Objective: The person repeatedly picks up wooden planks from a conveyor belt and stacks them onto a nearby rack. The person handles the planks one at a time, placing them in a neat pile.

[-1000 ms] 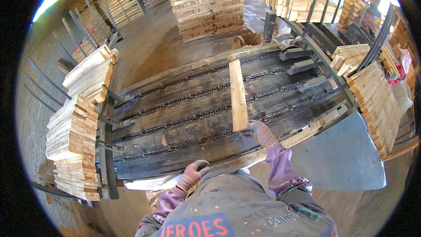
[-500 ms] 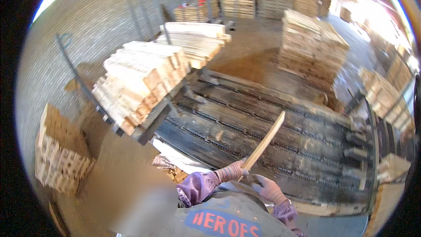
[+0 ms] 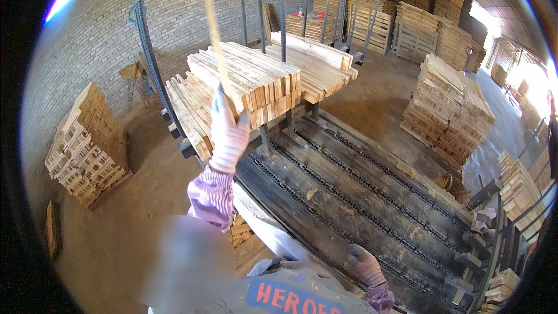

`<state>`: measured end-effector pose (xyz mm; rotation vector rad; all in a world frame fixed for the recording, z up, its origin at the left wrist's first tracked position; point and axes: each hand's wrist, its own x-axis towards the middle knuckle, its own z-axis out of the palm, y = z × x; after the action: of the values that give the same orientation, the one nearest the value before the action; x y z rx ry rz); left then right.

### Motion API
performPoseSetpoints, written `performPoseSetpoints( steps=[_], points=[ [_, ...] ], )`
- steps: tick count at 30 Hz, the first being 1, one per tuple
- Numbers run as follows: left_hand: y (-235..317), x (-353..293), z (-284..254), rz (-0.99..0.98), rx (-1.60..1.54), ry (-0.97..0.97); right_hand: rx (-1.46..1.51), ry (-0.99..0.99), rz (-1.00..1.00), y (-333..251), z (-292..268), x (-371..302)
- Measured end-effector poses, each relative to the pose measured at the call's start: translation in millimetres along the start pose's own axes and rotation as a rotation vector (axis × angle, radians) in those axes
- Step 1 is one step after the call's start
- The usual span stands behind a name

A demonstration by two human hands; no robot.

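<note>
My left hand, in a striped glove, reaches forward and is closed round the lower end of a thin wooden slat. The slat points up and away, blurred by motion, in front of a stack of wooden slats. My right hand, gloved too, is low over the near side of a dark chain conveyor. Its fingers are loosely bent, with nothing visible in them. A lower layer of slats lies to the left of the stack, on the same rack.
Metal posts rise around the rack. A pile of boards stands on the floor at left, and another stack beyond the conveyor. Cut wood pieces lie below my left arm. A brick wall closes the far left.
My left hand has carried the slat from over the conveyor up and leftward to the stack. My right hand has come away from the slat and is lower. The view has shifted.
</note>
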<state>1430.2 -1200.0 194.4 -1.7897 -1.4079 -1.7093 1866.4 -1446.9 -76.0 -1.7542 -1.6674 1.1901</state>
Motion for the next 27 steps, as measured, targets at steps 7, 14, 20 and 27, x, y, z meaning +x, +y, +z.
performPoseSetpoints(
  steps=[7,14,20,27],
  points=[
    [-62.3,57.3,7.1,-0.602,0.263,-0.498,-0.243,-0.061,-0.024,-9.8,-18.8,-16.7],
    [38.2,18.0,-14.8,-0.158,0.303,-0.353,-0.08,-0.018,0.084,35.7,-22.7,-55.1],
    [67.1,19.7,-37.0,-0.192,0.17,-0.307,-0.147,0.029,0.113,-9.5,-31.9,-83.4],
    [173.5,-25.8,-15.2,0.188,-0.319,-0.025,-0.289,0.105,0.217,-12.1,-32.7,-127.3]
  ],
)
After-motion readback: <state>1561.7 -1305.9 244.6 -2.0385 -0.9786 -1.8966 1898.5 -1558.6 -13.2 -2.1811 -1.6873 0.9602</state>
